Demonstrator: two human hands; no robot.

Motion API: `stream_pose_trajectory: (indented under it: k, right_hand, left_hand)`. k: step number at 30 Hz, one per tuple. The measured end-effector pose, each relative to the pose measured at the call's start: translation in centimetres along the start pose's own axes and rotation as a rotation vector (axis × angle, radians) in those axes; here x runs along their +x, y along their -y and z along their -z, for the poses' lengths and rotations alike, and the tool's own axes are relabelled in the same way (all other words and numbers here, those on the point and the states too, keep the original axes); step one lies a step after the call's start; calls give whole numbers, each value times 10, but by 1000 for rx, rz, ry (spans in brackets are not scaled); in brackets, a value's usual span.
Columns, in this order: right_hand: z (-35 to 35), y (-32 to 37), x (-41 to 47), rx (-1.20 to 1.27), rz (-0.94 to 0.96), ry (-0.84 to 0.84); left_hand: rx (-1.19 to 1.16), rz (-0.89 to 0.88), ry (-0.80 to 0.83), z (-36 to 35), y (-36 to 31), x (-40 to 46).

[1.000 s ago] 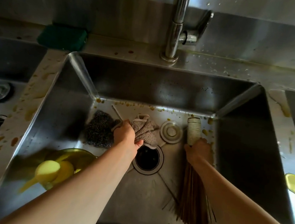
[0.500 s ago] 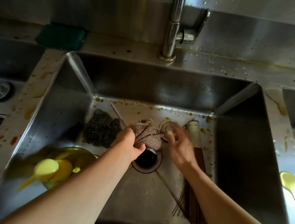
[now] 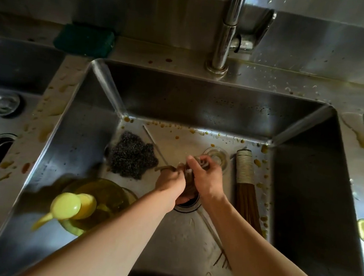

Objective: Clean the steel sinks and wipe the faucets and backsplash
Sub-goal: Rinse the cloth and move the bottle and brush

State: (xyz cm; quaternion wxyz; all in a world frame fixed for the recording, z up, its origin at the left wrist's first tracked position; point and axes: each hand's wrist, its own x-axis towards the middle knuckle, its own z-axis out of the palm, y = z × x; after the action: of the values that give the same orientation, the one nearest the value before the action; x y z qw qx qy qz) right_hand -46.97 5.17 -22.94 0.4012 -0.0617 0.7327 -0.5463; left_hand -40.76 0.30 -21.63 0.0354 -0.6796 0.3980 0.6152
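Sink [image 3: 201, 108]: steel, rigid, spotted with brown drips along the back of the floor.
Cloth [image 3: 189, 178]: bunched over the drain, between both hands; soft, limp, likely wet and heavy; best gripped at opposite ends.
Left hand [image 3: 169, 180]: fingers curled, pinching one end.
Right hand [image 3: 208, 178]: fingers curled round the other end, wrist bent down.

A yellow pump bottle [image 3: 71, 209] stands at the basin's left — a steel scourer [image 3: 132, 157] and bamboo brush [image 3: 246, 187] lie on its floor; a green sponge [image 3: 85, 41] sits on the ledge.
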Motion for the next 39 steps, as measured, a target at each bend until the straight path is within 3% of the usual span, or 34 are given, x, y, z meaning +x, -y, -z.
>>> stream_pose_trajectory:
  k: [3, 5, 9, 11, 13, 17, 25, 39]
  right_hand:
    - [4, -7, 6, -152, -43, -95]
    - [4, -8, 6, -176, -114, -50]
    - [1, 2, 1, -75, -382, 110]
    - [-1, -3, -4, -16, -365, 203]
    - [-2, -13, -11, -39, -223, 221]
    - [0, -24, -10, -133, -52, 70]
    - [-5, -44, 9, -122, -304, 50]
    - [-24, -92, 46, -166, -390, -17]
  left_hand:
    - [259, -131, 19, 4, 3, -4]
    - [437, -281, 30, 6, 3, -7]
    - [508, -401, 31, 9, 4, -13]
    - [479, -366, -15, 10, 4, -9]
    - [398, -283, -46, 8, 3, -2]
    - [352, -221, -71, -6, 6, 11]
    - [324, -158, -106, -16, 24, 35]
    - [302, -106, -141, -24, 30, 60]
